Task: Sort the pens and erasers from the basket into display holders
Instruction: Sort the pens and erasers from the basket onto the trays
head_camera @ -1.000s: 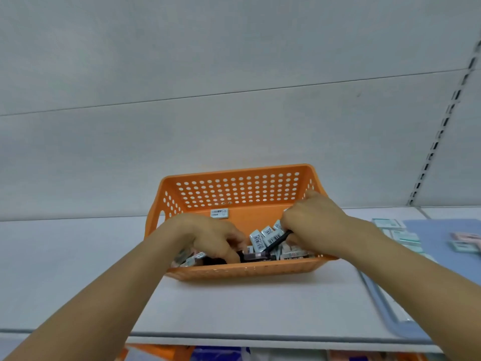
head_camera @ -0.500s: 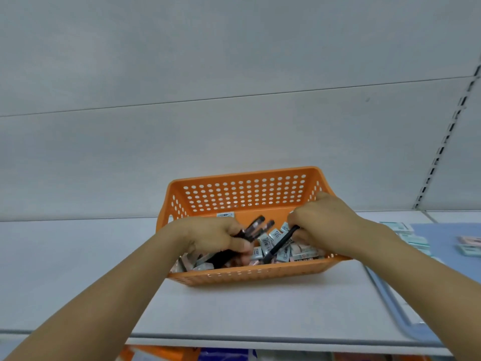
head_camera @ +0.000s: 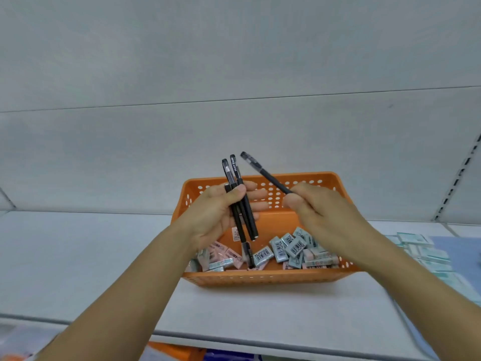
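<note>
Overhead, left hand (head_camera: 218, 212) grips pens (head_camera: 240, 204); right hand (head_camera: 320, 212) pinches another pen (head_camera: 265, 175).

Views: we have one, a wide-angle camera worn on the head.
Position: we look from above and behind both forearms, which enter from the bottom corners.
Facing: forward and slightly down, at a white shelf (head_camera: 91, 261) and the pale back panel (head_camera: 234, 74) behind it, which fills the upper half.
Nearness: close; the orange basket (head_camera: 260, 278) sits at centre, within arm's reach.
Edges: straight lines bow towards the borders; a slotted upright (head_camera: 460, 178) leans at the right.
Shared ground: with a single view, we have no overlap.
</note>
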The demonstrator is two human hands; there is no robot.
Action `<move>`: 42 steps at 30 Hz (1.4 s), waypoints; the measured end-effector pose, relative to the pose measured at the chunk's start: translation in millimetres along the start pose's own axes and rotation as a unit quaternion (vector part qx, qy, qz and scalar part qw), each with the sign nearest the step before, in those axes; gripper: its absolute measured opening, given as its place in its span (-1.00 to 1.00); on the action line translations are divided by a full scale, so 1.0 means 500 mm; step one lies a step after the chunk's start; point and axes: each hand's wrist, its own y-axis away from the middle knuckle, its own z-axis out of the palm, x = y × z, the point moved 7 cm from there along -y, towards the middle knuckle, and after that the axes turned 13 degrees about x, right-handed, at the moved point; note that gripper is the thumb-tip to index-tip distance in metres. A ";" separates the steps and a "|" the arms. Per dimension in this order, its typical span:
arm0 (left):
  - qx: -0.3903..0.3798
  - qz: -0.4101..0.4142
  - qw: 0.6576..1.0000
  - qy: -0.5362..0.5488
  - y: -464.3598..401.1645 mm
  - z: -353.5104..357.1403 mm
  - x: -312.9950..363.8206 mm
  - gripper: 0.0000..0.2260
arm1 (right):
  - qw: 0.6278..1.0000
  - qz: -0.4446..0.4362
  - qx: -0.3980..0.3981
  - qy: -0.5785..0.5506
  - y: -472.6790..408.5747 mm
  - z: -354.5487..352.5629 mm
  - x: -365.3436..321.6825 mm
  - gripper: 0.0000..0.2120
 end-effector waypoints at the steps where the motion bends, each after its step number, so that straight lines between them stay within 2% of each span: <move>1: -0.008 0.004 1.000 0.022 0.003 0.008 0.001 -0.78 | 1.000 0.000 -0.013 -0.022 -0.001 0.016 -0.010 -0.77; 4: -0.012 0.012 0.993 0.115 0.010 0.027 0.006 -0.78 | 0.999 -0.011 -0.019 -0.039 -0.005 0.052 -0.033 -0.75; 8: 0.065 0.010 0.968 0.240 0.006 0.022 0.009 -0.87 | 0.991 0.030 -0.027 -0.131 -0.004 0.078 -0.040 -0.64; 10: 0.100 0.012 0.957 0.272 0.002 0.016 0.010 -0.87 | 0.971 0.082 -0.078 -0.210 0.004 0.097 -0.040 -0.69; 12: 0.125 0.021 0.950 0.286 0.002 0.006 0.015 -0.87 | 0.942 0.138 -0.131 -0.276 0.015 0.111 -0.032 -0.84; 13: 0.140 0.030 0.945 0.294 0.002 -0.005 0.020 -0.87 | 0.936 0.153 -0.141 -0.284 0.017 0.111 -0.026 -0.88; 15: 0.187 0.059 0.933 0.301 0.003 -0.040 0.032 -0.86 | 0.949 0.160 -0.119 -0.246 0.008 0.093 -0.005 -0.86; 17: 0.240 0.107 0.935 0.239 0.007 -0.077 0.049 -0.84 | 0.969 0.153 -0.083 -0.178 -0.007 0.062 0.015 -0.89; 19: 0.272 0.161 0.948 0.045 0.016 -0.090 0.067 -0.84 | 0.981 0.132 -0.088 -0.113 -0.023 0.041 0.022 -0.89; 21: 0.222 0.212 0.930 -0.204 0.022 -0.058 0.074 -0.81 | 0.990 0.074 -0.118 -0.024 -0.044 0.034 0.003 -0.89; 23: 0.094 0.227 0.891 -0.381 0.023 -0.002 0.052 -0.80 | 0.994 0.021 -0.107 0.011 -0.070 0.029 -0.030 -0.88; 24: 0.045 0.221 0.885 -0.407 0.023 0.017 0.041 -0.79 | 0.996 0.007 -0.084 0.013 -0.082 0.024 -0.043 -0.85; 25: 0.018 0.208 0.895 -0.394 0.024 0.026 0.037 -0.80 | 0.998 0.003 -0.061 0.011 -0.092 0.020 -0.050 -0.81; 26: 0.011 0.185 0.919 -0.349 0.024 0.026 0.039 -0.81 | 0.999 0.011 -0.041 -0.004 -0.098 0.018 -0.051 -0.74; 28: 0.006 0.125 0.961 -0.246 0.023 0.014 0.042 -0.85 | 0.992 0.071 -0.005 -0.107 -0.100 0.019 -0.040 -0.62; 30: 0.023 0.097 0.977 -0.187 0.022 -0.005 0.045 -0.84 | 0.978 0.122 0.030 -0.168 -0.093 0.022 -0.018 -0.60; 31: 0.044 0.089 0.983 -0.157 0.019 -0.016 0.045 -0.84 | 0.981 0.127 0.016 -0.145 -0.086 0.028 -0.013 -0.68; 32: 0.067 0.080 0.987 -0.120 0.016 -0.027 0.044 -0.83 | 0.986 0.120 -0.042 -0.107 -0.075 0.044 -0.008 -0.79; 33: 0.084 0.071 0.990 -0.084 0.013 -0.036 0.041 -0.81 | 0.982 0.105 -0.142 -0.061 -0.056 0.072 -0.008 -0.87; 35: 0.099 0.059 0.993 -0.032 0.008 -0.047 0.035 -0.75 | 0.931 0.057 -0.359 0.040 0.007 0.134 -0.005 -0.78; 36: 0.097 0.056 0.994 -0.015 0.007 -0.050 0.032 -0.71 | 0.899 0.034 -0.428 0.083 0.035 0.155 -0.002 -0.74; 38: 0.091 0.054 0.994 0.006 0.003 -0.053 0.026 -0.64 | 0.864 0.004 -0.485 0.135 0.060 0.181 -0.002 -0.65; 40: 0.091 0.052 0.994 0.006 -0.001 -0.058 0.021 -0.63 | 0.848 0.003 -0.506 0.161 0.062 0.190 -0.002 -0.57; 42: 0.091 0.046 0.995 0.000 -0.003 -0.060 0.018 -0.66 | 0.833 0.019 -0.528 0.166 0.058 0.192 0.002 -0.58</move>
